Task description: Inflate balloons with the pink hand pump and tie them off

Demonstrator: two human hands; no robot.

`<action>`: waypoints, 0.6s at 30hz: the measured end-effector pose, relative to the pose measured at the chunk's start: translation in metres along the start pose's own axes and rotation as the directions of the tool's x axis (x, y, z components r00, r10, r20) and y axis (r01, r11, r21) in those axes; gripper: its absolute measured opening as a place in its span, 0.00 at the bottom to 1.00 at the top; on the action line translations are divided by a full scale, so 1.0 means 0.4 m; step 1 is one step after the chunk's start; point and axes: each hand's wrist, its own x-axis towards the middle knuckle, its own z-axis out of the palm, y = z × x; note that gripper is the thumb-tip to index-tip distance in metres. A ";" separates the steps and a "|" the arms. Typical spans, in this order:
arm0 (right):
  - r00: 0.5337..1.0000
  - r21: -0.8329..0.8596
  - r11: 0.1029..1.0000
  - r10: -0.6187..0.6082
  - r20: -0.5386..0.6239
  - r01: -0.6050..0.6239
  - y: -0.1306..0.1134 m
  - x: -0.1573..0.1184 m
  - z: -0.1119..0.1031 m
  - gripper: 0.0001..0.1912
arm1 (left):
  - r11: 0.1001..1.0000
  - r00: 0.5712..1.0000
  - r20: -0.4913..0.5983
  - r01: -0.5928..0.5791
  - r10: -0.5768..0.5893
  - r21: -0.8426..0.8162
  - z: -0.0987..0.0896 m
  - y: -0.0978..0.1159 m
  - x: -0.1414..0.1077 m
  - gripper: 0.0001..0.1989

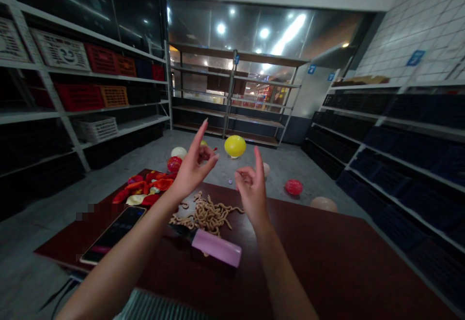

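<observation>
Raised above the table, my left hand [196, 161] points its index finger up, thumb apart and the other fingers loosely curled; nothing shows in it. My right hand [252, 184] also holds its index finger up, the rest bent inward, and I see nothing in its grasp. Beyond and between the hands is a yellow balloon [235, 146], touching neither. Below them lies a heap of beige, twisted, worm-like strips [212, 213]. Nearer me, a pink tube with a black end [217, 247] rests on its side. Red, orange and cream uninflated balloons [152, 186] are piled at the left.
A phone [113, 234] lies at the left of the dark red table [327, 257]. On the grey floor are red balloons [294, 187] and pale balloons [324, 204]. Shelves with crates [78, 96] line the left; dark bins [403, 148] fill the right, and a metal rack [228, 92] stands behind.
</observation>
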 end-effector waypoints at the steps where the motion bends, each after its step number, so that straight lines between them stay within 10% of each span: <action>1: 0.998 0.011 0.998 -0.054 0.011 0.054 -0.053 0.012 0.013 0.47 | 0.999 1.000 -0.015 -0.027 0.026 -0.030 -0.005 0.036 0.008 0.45; 9: 0.929 0.064 0.930 -0.366 0.063 0.362 -0.359 0.000 0.074 0.52 | 0.947 0.948 -0.112 -0.308 0.298 -0.092 -0.019 0.276 0.027 0.50; 18: 0.896 0.058 0.900 -0.436 0.081 0.432 -0.375 -0.016 0.085 0.54 | 0.924 0.931 -0.058 -0.365 0.361 -0.110 -0.028 0.280 0.013 0.44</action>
